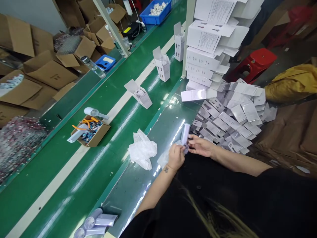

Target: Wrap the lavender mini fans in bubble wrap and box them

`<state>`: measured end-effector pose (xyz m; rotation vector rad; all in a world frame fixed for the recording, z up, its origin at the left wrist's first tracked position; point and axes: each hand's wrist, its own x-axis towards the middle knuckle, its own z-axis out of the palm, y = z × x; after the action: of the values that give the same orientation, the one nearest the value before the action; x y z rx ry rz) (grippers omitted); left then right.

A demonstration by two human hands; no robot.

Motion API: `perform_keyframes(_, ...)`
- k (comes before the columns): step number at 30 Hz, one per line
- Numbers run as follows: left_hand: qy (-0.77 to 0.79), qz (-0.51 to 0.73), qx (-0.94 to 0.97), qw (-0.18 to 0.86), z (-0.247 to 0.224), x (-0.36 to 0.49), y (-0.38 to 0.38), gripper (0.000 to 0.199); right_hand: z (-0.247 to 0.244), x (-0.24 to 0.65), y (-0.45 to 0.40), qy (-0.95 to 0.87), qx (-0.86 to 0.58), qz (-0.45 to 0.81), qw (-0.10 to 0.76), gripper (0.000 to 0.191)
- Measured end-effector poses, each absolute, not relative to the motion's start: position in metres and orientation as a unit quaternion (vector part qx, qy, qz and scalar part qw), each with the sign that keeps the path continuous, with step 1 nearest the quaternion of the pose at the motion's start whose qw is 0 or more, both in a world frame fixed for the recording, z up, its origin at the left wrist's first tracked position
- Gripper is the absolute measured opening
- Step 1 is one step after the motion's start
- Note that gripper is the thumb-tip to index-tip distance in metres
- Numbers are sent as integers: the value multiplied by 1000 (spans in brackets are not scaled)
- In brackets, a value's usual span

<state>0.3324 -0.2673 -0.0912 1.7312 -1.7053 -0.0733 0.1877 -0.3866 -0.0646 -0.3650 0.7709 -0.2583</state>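
A lavender hand-held device [185, 133] with a straight handle and a rounded end is between my hands, above the near metal ledge. My left hand [176, 156] is closed on its lower, rounded end, which the fingers partly hide. From the other side, my right hand [201, 146] grips the device with thumb and fingers at its edge. Thin clear wrapping seems to lie around the lower end, though its outline is unclear. Left of my hands is a crumpled white plastic bag [143, 149]. Similar lavender devices [95, 223] lie at the lower left.
White cartons stand open on the green conveyor [99, 172], including a tilted carton [140, 94]. A small cardboard box [95, 137] holds orange-handled pliers and small parts. Stacked flat cartons [203, 36] and a loose carton pile [230, 119] lie right, near a red stool [257, 62].
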Motion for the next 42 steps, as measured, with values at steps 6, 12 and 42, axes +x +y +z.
perform_keyframes(6, -663, 33, 681, 310, -87, 351, -290, 17, -78, 204, -414, 352, -272, 3, 896, 47)
perform_keyframes(12, -693, 39, 688, 211, -63, 356, -293, 16, -77, 226, -405, 382, -307, -163, 856, 40)
perform_keyframes(42, -270, -491, 665, 494, -13, 360, -313, 26, -50, 197, -400, 173, -836, -326, 407, 31)
